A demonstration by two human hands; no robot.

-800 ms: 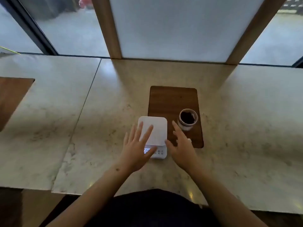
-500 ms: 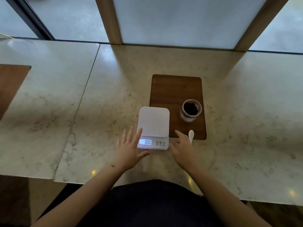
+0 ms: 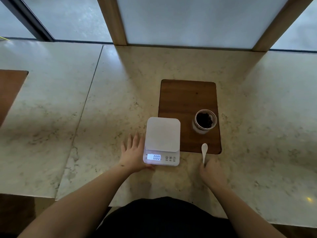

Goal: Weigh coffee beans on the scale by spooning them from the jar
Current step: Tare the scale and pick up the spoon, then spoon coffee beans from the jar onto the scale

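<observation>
A white digital scale (image 3: 162, 134) lies on the marble counter with its lit display reading 0.00 and an empty platform. My left hand (image 3: 133, 152) rests flat against the scale's left side, fingers apart. To the right, an open glass jar (image 3: 205, 121) of dark coffee beans stands on a brown wooden board (image 3: 186, 102). A white spoon (image 3: 204, 152) lies with its bowl on the board's front edge. My right hand (image 3: 212, 172) is closed around the spoon's handle end.
The marble counter (image 3: 103, 109) runs left and right, with a seam left of the scale. Another wooden board (image 3: 8, 90) shows at the far left. Wooden posts and window panes stand behind the counter. My dark clothing is at the counter's front edge.
My left hand slid off the scale platform to its left side. My right hand moved right, away from the scale, and closed on the spoon handle. The display came into sight.
</observation>
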